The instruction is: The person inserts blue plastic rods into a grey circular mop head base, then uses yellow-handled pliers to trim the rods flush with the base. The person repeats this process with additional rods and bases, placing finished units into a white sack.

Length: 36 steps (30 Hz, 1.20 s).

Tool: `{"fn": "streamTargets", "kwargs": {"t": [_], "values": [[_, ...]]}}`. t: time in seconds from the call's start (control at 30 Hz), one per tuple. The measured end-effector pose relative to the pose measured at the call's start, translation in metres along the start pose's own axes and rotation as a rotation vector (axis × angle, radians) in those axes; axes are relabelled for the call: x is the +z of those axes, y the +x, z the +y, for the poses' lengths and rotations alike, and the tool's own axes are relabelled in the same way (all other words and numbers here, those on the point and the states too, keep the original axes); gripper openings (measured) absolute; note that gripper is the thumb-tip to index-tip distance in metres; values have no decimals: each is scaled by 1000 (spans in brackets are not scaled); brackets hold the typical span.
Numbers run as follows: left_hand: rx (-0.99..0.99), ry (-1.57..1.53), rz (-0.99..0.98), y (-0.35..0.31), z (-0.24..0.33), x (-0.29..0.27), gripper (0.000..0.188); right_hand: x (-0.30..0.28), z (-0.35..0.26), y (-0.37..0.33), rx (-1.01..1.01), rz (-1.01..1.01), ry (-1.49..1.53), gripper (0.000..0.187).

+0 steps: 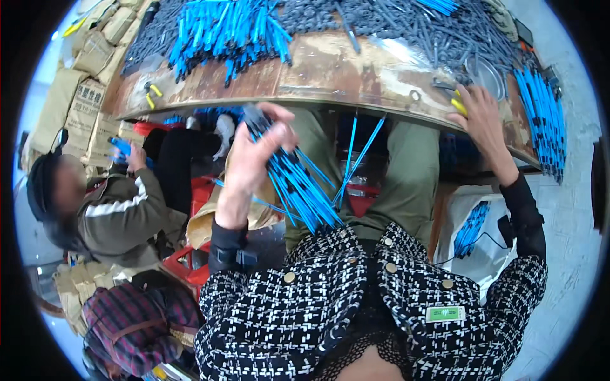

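Note:
My left hand [257, 155] is wrapped round the upper part of a bundle of thin blue rods [298, 190] with black parts. The bundle slants down over my lap, with its lower ends near my jacket. A few loose blue rods [359, 159] cross between my knees. At the right of the table, my right hand [484, 117] has its fingers closed round yellow-handled pliers [459, 103], partly hidden by the fingers. Near them stands a clear round dish [486, 79] at the table's edge.
The wooden table [343, 76] carries a heap of blue rods [229, 32], piled grey plastic parts [406, 25] and another yellow-handled tool [152, 94]. More rods [540, 120] lie at the right end. A white sack [470, 235] stands below. A co-worker [121, 203] sits at left.

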State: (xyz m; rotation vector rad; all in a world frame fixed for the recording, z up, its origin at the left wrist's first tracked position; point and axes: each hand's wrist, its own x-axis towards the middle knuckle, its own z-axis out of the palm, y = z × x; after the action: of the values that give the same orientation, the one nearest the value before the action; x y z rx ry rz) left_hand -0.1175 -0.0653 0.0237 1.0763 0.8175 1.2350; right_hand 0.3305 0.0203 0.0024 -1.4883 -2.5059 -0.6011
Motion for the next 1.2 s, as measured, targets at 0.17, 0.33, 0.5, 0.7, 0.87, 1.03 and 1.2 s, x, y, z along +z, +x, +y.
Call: {"fn": "streamTargets", "kwargs": {"t": [0.17, 0.33, 0.5, 0.7, 0.87, 1.03, 1.2], "values": [[-235, -690, 245, 4, 11, -102, 21, -32, -70, -3, -521, 77, 307, 62], [-189, -1208, 222, 3, 4, -82, 28, -64, -140, -25, -345, -57, 913, 101], [-109, -743, 421, 23, -22, -12, 31, -53, -166, 5, -341, 68, 1292, 101], [79, -361, 13, 26, -103, 21, 35, -64, -189, 38, -319, 462, 1617, 39], [-214, -614, 39, 6, -144, 7, 57, -87, -188, 36, -189, 489, 1753, 40], [-239, -196, 40, -53, -77, 34, 52, -91, -204, -14, 209, -89, 1972, 38], [-423, -100, -417, -59, -64, 29, 40, -70, -219, -44, 275, -407, 2055, 42]]}}
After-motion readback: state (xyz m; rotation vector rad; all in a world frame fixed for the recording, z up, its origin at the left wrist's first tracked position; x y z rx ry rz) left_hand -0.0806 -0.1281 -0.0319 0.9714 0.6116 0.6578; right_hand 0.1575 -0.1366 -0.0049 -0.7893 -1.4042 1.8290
